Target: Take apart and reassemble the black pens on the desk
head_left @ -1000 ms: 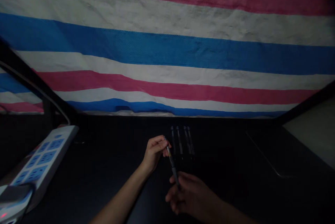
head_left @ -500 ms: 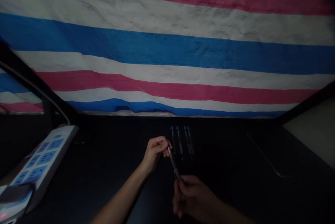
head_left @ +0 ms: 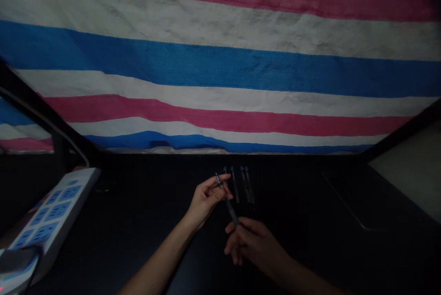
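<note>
A slim pen (head_left: pixel 230 208) with a dark grip slants between my two hands, its upper end pointing away to the left. The fingers of my left hand (head_left: pixel 209 197) pinch it near that upper end. At the lower end, my right hand (head_left: pixel 251 241) holds it between thumb and forefinger, the other fingers curled below. Just beyond my left hand, several clear pens (head_left: pixel 245 184) lie side by side on the dark table (head_left: pixel 292 249). The leftmost of them is partly hidden by my left fingers.
A white power strip (head_left: pixel 58 214) with a dark plug (head_left: pixel 17 260) lies at the left. A flat dark panel with a thin bright edge (head_left: pixel 344 201) is at the right. Behind the table hangs a striped red, white and blue sheet (head_left: pixel 220 67).
My right hand has moved slightly up, nearer my left. More of the pen's upper end now sticks out above my left fingers, and my left forefinger has stretched out.
</note>
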`<state>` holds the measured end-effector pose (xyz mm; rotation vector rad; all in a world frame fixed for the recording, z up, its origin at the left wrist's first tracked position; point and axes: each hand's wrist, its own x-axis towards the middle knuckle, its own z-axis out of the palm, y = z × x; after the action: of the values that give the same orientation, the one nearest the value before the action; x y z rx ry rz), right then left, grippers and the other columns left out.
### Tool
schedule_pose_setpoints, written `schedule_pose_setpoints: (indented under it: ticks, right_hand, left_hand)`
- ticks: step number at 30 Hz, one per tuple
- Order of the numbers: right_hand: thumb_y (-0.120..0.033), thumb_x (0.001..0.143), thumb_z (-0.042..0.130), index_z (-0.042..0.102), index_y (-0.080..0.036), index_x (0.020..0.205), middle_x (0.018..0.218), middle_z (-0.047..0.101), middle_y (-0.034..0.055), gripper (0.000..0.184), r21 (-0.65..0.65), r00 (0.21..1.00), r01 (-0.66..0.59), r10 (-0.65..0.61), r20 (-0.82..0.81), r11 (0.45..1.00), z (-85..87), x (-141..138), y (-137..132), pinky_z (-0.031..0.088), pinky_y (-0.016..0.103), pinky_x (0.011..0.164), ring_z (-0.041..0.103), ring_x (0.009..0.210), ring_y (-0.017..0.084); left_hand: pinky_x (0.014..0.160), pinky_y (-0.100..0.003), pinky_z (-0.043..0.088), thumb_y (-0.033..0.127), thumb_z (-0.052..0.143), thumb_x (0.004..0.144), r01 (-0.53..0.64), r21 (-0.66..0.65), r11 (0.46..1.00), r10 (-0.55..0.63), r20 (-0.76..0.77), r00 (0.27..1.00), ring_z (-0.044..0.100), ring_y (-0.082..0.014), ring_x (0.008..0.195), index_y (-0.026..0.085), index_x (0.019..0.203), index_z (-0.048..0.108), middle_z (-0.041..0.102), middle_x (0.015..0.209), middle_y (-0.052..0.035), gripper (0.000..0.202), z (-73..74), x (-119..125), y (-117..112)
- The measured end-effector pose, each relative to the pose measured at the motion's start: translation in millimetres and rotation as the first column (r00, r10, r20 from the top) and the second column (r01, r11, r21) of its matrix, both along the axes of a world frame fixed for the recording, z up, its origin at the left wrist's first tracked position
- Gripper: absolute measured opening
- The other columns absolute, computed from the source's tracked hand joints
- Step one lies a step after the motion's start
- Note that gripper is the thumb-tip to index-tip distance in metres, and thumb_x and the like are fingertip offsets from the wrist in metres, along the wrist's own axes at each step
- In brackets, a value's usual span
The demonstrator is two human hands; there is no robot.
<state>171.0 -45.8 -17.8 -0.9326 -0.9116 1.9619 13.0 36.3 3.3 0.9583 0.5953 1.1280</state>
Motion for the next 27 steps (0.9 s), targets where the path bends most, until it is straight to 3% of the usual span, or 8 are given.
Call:
schedule_pose_setpoints:
  ticks: [2, 4, 6, 8, 12, 17, 22, 27]
  right_hand:
    - [-0.053, 0.086, 0.053, 0.061, -0.012, 0.094, 0.068, 0.068, 0.0073, 0.042, 0.108, 0.987, -0.010, -0.007, 0.162, 0.994, 4.2, 3, 1, 0.039, 0.022, 0.044, 0.056, 0.046, 0.012]
    - [-0.048, 0.089, 0.049, 0.063, -0.014, 0.089, 0.066, 0.066, 0.0045, 0.037, 0.279, 0.922, -0.028, -0.083, 0.378, 0.960, 10.4, 6, 1, 0.036, 0.021, 0.044, 0.053, 0.047, 0.010]
    - [-0.038, 0.091, 0.049, 0.066, -0.016, 0.083, 0.064, 0.064, 0.0014, 0.029, 0.426, 0.812, -0.077, -0.191, 0.551, 0.902, 16.8, 9, 0, 0.036, 0.021, 0.048, 0.053, 0.051, 0.010]
    - [-0.030, 0.091, 0.049, 0.066, -0.018, 0.080, 0.061, 0.062, -0.0010, 0.023, 0.482, 0.745, -0.118, -0.243, 0.621, 0.868, 21.1, 10, 0, 0.037, 0.020, 0.051, 0.053, 0.054, 0.010]
    - [-0.023, 0.090, 0.048, 0.066, -0.019, 0.080, 0.058, 0.061, -0.0029, 0.021, 0.496, 0.724, -0.133, -0.258, 0.640, 0.858, 21.6, 10, 0, 0.037, 0.020, 0.053, 0.055, 0.054, 0.010]
    - [-0.021, 0.089, 0.048, 0.066, -0.018, 0.080, 0.057, 0.061, -0.0033, 0.020, 0.513, 0.723, -0.139, -0.267, 0.637, 0.847, 19.7, 10, 1, 0.037, 0.019, 0.052, 0.055, 0.053, 0.009]
    - [-0.020, 0.088, 0.049, 0.066, -0.019, 0.079, 0.057, 0.060, -0.0036, 0.019, 0.504, 0.720, -0.147, -0.257, 0.644, 0.851, 20.9, 10, 1, 0.036, 0.018, 0.050, 0.054, 0.052, 0.009]
    - [-0.021, 0.088, 0.048, 0.066, -0.018, 0.079, 0.057, 0.060, -0.0035, 0.020, 0.494, 0.714, -0.147, -0.254, 0.653, 0.857, 21.8, 9, 0, 0.035, 0.018, 0.050, 0.052, 0.051, 0.009]
  left_hand:
    - [0.063, -0.023, 0.048, 0.025, 0.075, 0.075, -0.072, 0.003, 0.997, 0.072, -0.016, 0.997, 0.064, -0.0124, 0.066, 0.019, 0.124, 0.056, 0.063, 0.080, -0.0011, 0.053, -0.4, -1, 2]
    - [0.060, -0.022, 0.049, 0.024, 0.075, 0.075, -0.136, 0.022, 0.990, 0.137, -0.027, 0.990, 0.065, -0.0120, 0.063, 0.025, 0.132, 0.044, 0.064, 0.080, 0.0009, 0.065, -1.1, -3, 5]
    - [0.058, -0.021, 0.050, 0.023, 0.074, 0.076, -0.165, 0.038, 0.986, 0.167, -0.042, 0.985, 0.065, -0.0119, 0.062, 0.028, 0.130, 0.042, 0.064, 0.080, 0.0021, 0.063, -2.0, -4, 7]
    - [0.057, -0.021, 0.050, 0.022, 0.073, 0.076, -0.170, 0.041, 0.985, 0.172, -0.063, 0.983, 0.065, -0.0116, 0.062, 0.025, 0.121, 0.049, 0.064, 0.079, 0.0022, 0.051, -2.9, -5, 8]
    - [0.059, -0.021, 0.051, 0.020, 0.075, 0.074, -0.185, 0.044, 0.982, 0.188, -0.081, 0.979, 0.065, -0.0110, 0.062, 0.019, 0.108, 0.057, 0.064, 0.077, 0.0017, 0.038, -3.7, -4, 8]
    - [0.061, -0.020, 0.051, 0.021, 0.073, 0.076, -0.218, 0.054, 0.974, 0.222, -0.085, 0.971, 0.065, -0.0102, 0.063, 0.019, 0.116, 0.056, 0.067, 0.078, 0.0008, 0.043, -3.8, -2, 8]
    - [0.061, -0.022, 0.052, 0.021, 0.075, 0.074, -0.217, 0.057, 0.974, 0.222, -0.087, 0.971, 0.065, -0.0108, 0.062, 0.017, 0.110, 0.059, 0.069, 0.079, -0.0011, 0.039, -3.5, -1, 8]
    - [0.063, -0.022, 0.051, 0.022, 0.073, 0.075, -0.230, 0.050, 0.972, 0.233, -0.082, 0.969, 0.064, -0.0107, 0.063, 0.019, 0.123, 0.050, 0.071, 0.084, -0.0036, 0.053, -3.4, -1, 8]
